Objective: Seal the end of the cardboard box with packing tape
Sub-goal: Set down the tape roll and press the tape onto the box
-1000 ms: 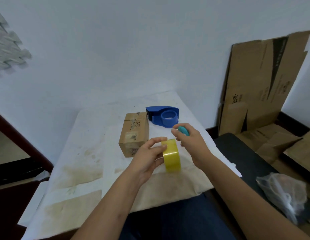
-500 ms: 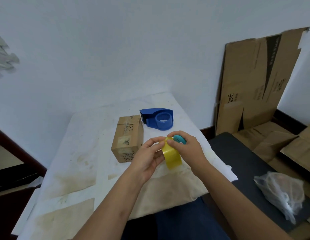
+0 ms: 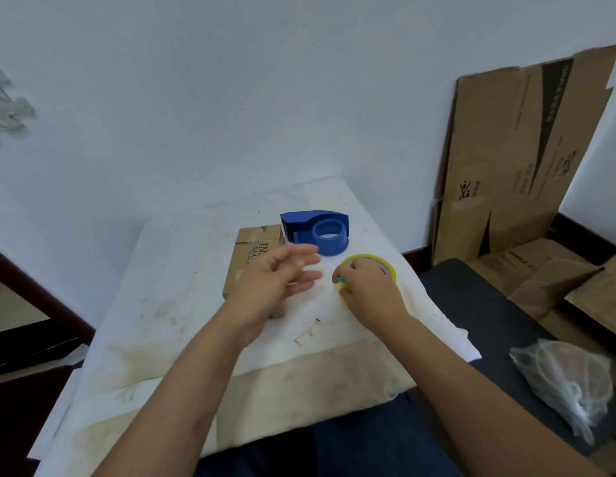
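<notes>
A small brown cardboard box (image 3: 252,249) lies on the white table (image 3: 182,270), partly hidden behind my left hand. My left hand (image 3: 279,280) hovers over the box's right side, fingers spread and empty, blurred. The yellow roll of packing tape (image 3: 382,265) lies flat on the table to the right of the box. My right hand (image 3: 368,290) rests on the roll's near side and grips it, with a small teal object (image 3: 341,279) showing between its fingers. A blue tape dispenser (image 3: 316,230) stands just behind the box and the roll.
The table is draped with a stained cloth (image 3: 299,383) at its near edge. Flattened cardboard sheets (image 3: 520,160) lean on the wall at right, above folded boxes (image 3: 554,280). A crumpled clear plastic bag (image 3: 571,383) lies on a dark surface (image 3: 471,304) at right.
Both hands held the tape roll upright in the air before. Now the roll lies flat on the table under my right hand, and my left hand has let go and opened.
</notes>
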Available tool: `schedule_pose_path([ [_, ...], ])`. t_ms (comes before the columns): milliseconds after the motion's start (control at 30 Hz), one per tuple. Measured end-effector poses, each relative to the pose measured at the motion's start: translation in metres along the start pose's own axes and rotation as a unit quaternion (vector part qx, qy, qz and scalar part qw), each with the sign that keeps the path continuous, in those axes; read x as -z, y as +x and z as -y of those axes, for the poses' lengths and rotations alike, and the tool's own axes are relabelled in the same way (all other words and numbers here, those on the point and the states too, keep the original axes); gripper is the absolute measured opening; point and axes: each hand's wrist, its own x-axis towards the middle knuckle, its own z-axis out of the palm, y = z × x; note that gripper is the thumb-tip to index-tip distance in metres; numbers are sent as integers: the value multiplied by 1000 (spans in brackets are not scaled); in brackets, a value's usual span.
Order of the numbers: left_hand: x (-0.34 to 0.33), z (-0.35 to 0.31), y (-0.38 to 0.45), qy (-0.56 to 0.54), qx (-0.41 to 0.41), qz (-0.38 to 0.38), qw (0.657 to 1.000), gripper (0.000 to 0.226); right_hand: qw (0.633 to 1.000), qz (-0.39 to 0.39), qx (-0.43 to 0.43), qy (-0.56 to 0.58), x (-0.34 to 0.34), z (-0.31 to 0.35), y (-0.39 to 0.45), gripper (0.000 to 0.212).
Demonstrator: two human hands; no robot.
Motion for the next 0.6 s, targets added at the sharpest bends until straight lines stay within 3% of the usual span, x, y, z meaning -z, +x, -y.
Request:
schedule_pose_path([
  [100,30,-6,1,44,-36,-38,998,31,999,4,-14,30,-2,5,-3,37],
  [200,60,-1,0,166,-58,-100,979,35,994,-57,-13,93,1,9,-3,51],
  [267,71,4,-1,243,-61,-121,961,35,984,-104,-22,145,1,16,-4,48],
  [400,87,16,-3,324,-54,-75,942,31,959,-117,-30,256,-5,40,-15,23],
  [533,101,33,-4,363,-79,-21,928,31,940,-58,-26,336,-6,57,-13,22],
  [600,104,42,-5,370,-90,-13,925,35,955,-44,-1,293,-5,65,-5,23],
])
